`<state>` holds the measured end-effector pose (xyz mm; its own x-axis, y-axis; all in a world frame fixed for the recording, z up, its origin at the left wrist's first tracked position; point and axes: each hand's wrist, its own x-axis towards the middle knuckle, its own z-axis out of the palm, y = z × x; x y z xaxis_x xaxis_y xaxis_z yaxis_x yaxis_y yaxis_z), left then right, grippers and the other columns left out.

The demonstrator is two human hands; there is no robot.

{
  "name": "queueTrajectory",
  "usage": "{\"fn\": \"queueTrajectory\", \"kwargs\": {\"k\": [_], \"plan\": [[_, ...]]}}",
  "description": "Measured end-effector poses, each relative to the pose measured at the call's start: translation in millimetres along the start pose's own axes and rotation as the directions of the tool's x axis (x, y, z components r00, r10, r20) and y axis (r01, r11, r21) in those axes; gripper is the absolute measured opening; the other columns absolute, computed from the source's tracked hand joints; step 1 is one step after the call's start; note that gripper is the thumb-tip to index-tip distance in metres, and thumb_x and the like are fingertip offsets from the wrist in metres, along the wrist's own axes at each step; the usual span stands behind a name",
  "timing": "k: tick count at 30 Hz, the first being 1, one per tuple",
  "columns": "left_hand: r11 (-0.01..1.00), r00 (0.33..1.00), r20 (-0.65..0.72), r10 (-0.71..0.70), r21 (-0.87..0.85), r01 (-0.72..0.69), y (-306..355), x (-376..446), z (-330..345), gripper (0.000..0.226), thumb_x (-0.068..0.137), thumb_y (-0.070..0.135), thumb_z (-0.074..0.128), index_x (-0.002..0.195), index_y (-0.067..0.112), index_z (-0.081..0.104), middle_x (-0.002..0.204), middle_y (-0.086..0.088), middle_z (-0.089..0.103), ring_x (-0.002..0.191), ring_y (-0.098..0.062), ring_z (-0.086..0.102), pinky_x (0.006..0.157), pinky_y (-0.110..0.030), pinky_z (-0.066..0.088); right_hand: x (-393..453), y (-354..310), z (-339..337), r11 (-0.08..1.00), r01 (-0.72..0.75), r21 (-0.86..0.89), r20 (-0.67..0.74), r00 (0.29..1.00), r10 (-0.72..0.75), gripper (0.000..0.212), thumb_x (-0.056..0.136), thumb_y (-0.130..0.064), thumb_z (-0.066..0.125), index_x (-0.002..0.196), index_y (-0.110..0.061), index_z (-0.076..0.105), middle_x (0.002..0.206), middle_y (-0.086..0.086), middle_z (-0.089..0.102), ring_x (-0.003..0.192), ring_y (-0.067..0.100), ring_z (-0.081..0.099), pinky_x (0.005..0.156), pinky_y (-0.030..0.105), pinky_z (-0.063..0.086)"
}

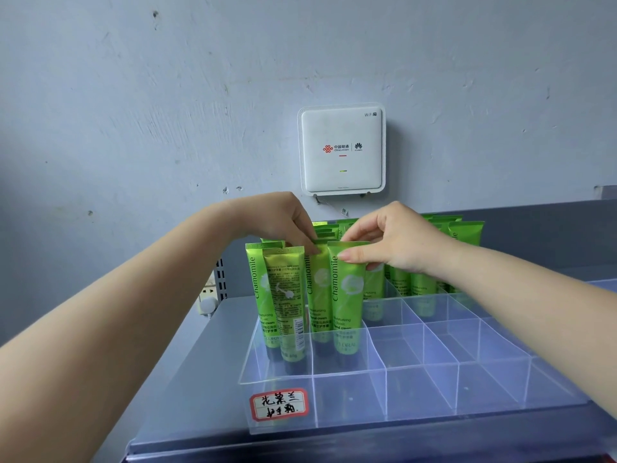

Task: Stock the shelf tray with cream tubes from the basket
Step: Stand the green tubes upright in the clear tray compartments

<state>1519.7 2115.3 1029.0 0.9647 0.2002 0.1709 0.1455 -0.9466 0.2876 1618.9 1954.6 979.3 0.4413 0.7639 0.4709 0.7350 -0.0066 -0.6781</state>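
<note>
The clear acrylic divider tray (434, 372) sits on the grey shelf (187, 362), roughly half stocked: green Chamomile hand cream tubes (424, 289) stand upright in the compartments from 10 to 2 o'clock, while the cells from 3 through 6 o'clock hold nothing. The right hand (397, 242) pinches the crimped top of the front tube (347, 295) with curled fingers, lowering it into a cell beside its neighbours. The left hand (283, 218) presses curled fingertips on the adjacent tube (317, 289), steadying it. The basket is out of view, so remaining stock cannot be judged
</note>
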Motion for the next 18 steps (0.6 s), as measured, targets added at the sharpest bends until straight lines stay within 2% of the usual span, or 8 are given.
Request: {"fn": "queueTrajectory", "kwargs": {"k": [1,3,5,7,9,12,15,18], "plan": [[1.0,1.0,-0.01,-0.002,-0.006,0.002,0,-1,-2,0.005,0.076,0.029,0.075,0.079,0.025,0.075,0.084,0.001,0.073,0.071,-0.007,0.058,0.075,-0.02,0.044,0,-1,0,1.0,0.003,-0.005,0.017,1.0,-0.003,0.014,0.073,-0.011,0.078,0.076,-0.02,0.068,0.061,-0.011,0.066,0.046,-0.002,0.056,0.05,0.015,0.051],[0.999,1.0,-0.029,-0.009,-0.039,0.008,2,-4,-6,0.01,0.078,0.027,0.073,0.086,0.021,0.075,0.089,-0.003,0.074,0.076,-0.011,0.059,0.08,-0.026,0.046,1,-3,-1,0.999,0.021,-0.046,0.043,0.999,-0.019,0.013,0.073,-0.012,0.078,0.079,-0.02,0.069,0.07,-0.004,0.068,0.054,0.001,0.059,0.054,0.019,0.053],[0.998,0.998,-0.06,-0.006,-0.058,0.003,5,-7,-12,0.014,0.082,0.025,0.071,0.09,0.016,0.075,0.082,0.002,0.073,0.073,-0.01,0.059,0.074,-0.019,0.046,2,-3,-2,0.996,0.035,-0.085,0.039,0.999,-0.032,0.013,0.073,-0.015,0.079,0.079,-0.022,0.069,0.077,0.003,0.071,0.068,0.015,0.066,0.069,0.033,0.058],[0.999,0.994,-0.109,-0.009,-0.044,0.004,10,-10,-16,0.013,0.084,0.024,0.068,0.089,0.014,0.075,0.071,0.01,0.069,0.059,-0.001,0.055,0.056,-0.007,0.042,2,-4,-6,0.995,0.035,-0.096,0.02,0.999,-0.033,0.012,0.074,-0.017,0.078,0.081,-0.022,0.07,0.08,0.003,0.071,0.08,0.026,0.068,0.081,0.042,0.056],[1.0,0.986,-0.169,-0.002,-0.03,-0.003,17,-11,-18,0.01,0.084,0.022,0.068,0.088,0.014,0.074,0.068,0.012,0.066,0.054,0.003,0.052,0.047,-0.004,0.037,0,-5,-12,0.99,0.052,-0.13,-0.001,0.999,-0.053,0.01,0.076,-0.02,0.077,0.083,-0.02,0.071,0.077,-0.003,0.07,0.079,0.016,0.067,0.085,0.036,0.055],[0.999,0.961,-0.275,0.032,0.002,-0.033,30,-10,-16,0.005,0.084,0.022,0.067,0.088,0.02,0.071,0.081,0.008,0.067,0.065,0.002,0.056,0.055,-0.007,0.04,-6,-6,-26,0.958,0.076,-0.276,-0.051,0.994,-0.093,0.01,0.079,-0.026,0.074,0.085,-0.019,0.073,0.079,-0.006,0.07,0.08,0.008,0.065,0.082,0.024,0.051],[0.994,0.933,-0.348,0.093,0.088,-0.066,51,-4,-5,0.011,0.085,0.024,0.065,0.094,0.021,0.069,0.087,0.008,0.065,0.064,0.002,0.052,0.059,-0.012,0.04,-21,-7,-48,0.867,0.074,-0.493,-0.075,0.989,-0.128,0.015,0.085,-0.032,0.066,0.091,-0.021,0.074,0.086,-0.007,0.07,0.085,0.011,0.064,0.08,0.027,0.051],[0.982,0.918,-0.374,0.135,0.177,-0.073,81,4,12,0.023,0.085,0.029,0.062,0.108,0.023,0.065,0.091,0.013,0.062,0.068,-0.005,0.053,0.069,-0.024,0.042,-42,-2,-75,0.663,0.044,-0.747,-0.082,0.984,-0.158,0.024,0.09,-0.042,0.054,0.102,-0.028,0.07,0.101,-0.009,0.069,0.097,0.015,0.059,0.079,0.028,0.047]]}}
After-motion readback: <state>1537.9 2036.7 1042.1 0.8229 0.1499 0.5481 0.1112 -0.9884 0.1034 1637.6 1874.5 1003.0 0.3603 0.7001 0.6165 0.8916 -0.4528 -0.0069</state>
